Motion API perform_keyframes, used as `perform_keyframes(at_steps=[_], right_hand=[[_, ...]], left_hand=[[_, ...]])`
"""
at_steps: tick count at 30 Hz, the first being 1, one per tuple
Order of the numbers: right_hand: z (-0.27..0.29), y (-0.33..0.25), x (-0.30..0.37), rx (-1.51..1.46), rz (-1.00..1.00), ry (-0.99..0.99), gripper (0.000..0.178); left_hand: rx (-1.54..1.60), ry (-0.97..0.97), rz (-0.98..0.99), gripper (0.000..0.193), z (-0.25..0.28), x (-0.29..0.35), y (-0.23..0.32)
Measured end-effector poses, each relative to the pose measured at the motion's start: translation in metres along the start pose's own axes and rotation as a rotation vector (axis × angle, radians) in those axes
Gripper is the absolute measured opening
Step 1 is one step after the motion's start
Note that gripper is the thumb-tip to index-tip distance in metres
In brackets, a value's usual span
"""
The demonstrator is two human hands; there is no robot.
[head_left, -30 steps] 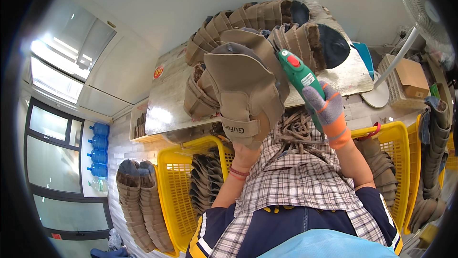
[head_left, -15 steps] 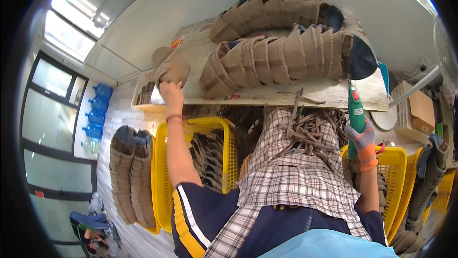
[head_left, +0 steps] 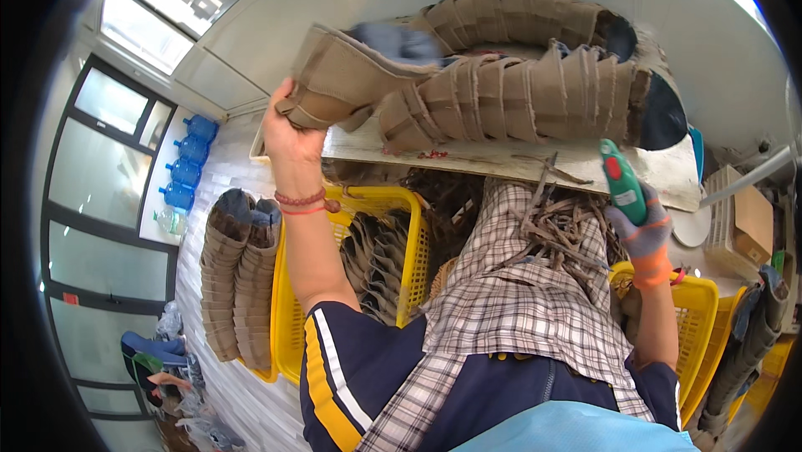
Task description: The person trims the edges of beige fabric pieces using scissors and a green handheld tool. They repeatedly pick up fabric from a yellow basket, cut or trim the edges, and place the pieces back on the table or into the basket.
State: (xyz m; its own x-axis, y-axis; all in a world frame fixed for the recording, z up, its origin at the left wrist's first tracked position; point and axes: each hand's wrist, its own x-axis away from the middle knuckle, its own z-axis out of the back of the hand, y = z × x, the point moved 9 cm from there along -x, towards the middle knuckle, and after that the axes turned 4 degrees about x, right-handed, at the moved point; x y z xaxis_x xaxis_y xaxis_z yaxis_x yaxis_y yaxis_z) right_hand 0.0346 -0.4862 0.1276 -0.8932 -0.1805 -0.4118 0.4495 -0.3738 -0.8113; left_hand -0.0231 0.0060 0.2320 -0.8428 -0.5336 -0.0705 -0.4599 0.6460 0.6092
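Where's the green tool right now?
Head view, right side: the green tool is in the gloved right hand, near the front edge of the table.

At far left the curved piece is tan, lined blue-grey; the row right of it brown, ending dark blue. The right tool is green with a red button, the glove grey and orange. Near, the apron is dark-and-white plaid, the left sleeve navy striped white and yellow
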Motion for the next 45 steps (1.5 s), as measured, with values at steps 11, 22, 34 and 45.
perform_keyframes(at_steps=[11, 22, 34, 45], right_hand=[[0.027, -0.034, 0.004, 0.591, 0.54, 0.099, 0.068], [0.015, -0.022, 0.002, 0.519, 0.429, -0.027, 0.061], [-0.006, -0.048, -0.003, 0.295, 0.402, -0.038, 0.058], [-0.022, -0.054, -0.011, 0.036, 0.148, -0.123, 0.052]], left_hand=[[0.393, -0.04, 0.689, 0.036, -0.02, 0.046, -0.191], [0.449, -0.011, 0.788, 0.037, -0.019, 0.058, -0.22], [0.314, -0.057, 0.489, 0.036, -0.042, 0.089, -0.209], [-0.044, -0.415, 0.031, 0.044, -0.069, 0.111, -0.187]])
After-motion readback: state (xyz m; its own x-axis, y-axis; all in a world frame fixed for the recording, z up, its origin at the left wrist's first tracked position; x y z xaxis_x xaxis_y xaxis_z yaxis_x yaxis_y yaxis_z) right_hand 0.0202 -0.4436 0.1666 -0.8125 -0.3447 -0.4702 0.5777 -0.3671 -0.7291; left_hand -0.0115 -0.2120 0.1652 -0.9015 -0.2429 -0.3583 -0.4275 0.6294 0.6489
